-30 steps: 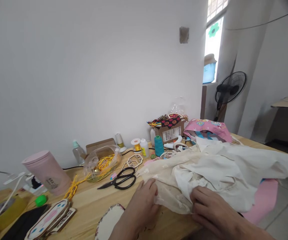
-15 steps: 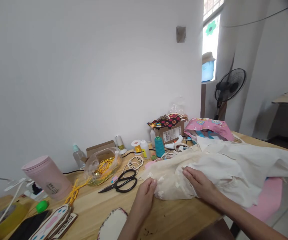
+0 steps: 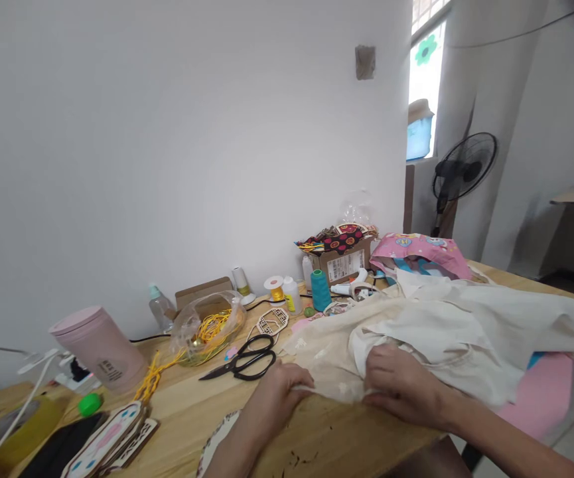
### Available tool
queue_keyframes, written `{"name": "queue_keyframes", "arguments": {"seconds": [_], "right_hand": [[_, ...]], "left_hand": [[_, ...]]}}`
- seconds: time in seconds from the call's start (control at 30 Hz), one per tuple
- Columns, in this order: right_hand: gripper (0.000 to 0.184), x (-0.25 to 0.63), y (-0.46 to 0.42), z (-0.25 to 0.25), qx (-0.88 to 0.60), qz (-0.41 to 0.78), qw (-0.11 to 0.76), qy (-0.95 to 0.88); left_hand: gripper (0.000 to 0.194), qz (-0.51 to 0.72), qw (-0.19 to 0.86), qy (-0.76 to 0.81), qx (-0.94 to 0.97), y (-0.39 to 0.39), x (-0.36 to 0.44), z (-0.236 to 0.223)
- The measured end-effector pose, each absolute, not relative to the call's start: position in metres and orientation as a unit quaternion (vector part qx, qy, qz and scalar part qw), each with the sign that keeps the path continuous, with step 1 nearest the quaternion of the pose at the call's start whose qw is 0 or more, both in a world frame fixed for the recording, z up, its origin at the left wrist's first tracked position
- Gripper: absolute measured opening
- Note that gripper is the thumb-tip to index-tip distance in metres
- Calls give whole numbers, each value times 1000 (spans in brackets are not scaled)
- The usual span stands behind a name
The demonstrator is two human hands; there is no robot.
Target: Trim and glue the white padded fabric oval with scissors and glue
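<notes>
Cream fabric with pale embroidered flowers (image 3: 329,355) lies over the table's front edge, joined by or overlapping a bunched white cloth (image 3: 470,318) on the right. My left hand (image 3: 287,385) pinches the fabric's left front edge. My right hand (image 3: 399,382) is closed on the same front edge farther right, knuckles up, hiding part of the cloth. Between the hands the edge is stretched. Black-handled scissors (image 3: 247,362) lie just beyond my left hand. Partly covered by my left forearm is a pale piece with a patterned border (image 3: 214,435).
A teal thread cone (image 3: 321,292), white bottles (image 3: 291,295) and a cardboard box (image 3: 345,265) stand along the wall. At left are a pink tumbler (image 3: 98,348), a plastic bag of yellow cord (image 3: 210,328) and a green cap (image 3: 89,404). A pink bag (image 3: 419,254) lies at the back right.
My right hand has moved down to the fabric's front edge and turned knuckles up. My left hand has shifted slightly down and left. The view has swung slightly left.
</notes>
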State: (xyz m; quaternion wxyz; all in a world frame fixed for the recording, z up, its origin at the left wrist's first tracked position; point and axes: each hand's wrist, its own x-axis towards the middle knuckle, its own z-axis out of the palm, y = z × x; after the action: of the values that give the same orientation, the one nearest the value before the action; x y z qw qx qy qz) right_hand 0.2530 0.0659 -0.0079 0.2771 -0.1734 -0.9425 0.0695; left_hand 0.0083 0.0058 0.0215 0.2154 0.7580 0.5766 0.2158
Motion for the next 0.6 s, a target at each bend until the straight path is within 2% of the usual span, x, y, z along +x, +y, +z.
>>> {"name": "queue_keyframes", "arguments": {"seconds": [0.1,0.27,0.43,0.6], "right_hand": [[15,256,61,-8,-136,27,258,-956],[13,255,58,-4,-133,16,279,-951],[12,259,49,-4,-108,35,262,-958],[27,263,38,2,-91,93,234,-964]], "left_hand": [[19,200,188,583,765,-7,12,17],[45,148,99,553,814,-24,44,11],[55,53,98,545,831,-29,57,-3],[64,35,70,572,817,-33,36,-27]]}}
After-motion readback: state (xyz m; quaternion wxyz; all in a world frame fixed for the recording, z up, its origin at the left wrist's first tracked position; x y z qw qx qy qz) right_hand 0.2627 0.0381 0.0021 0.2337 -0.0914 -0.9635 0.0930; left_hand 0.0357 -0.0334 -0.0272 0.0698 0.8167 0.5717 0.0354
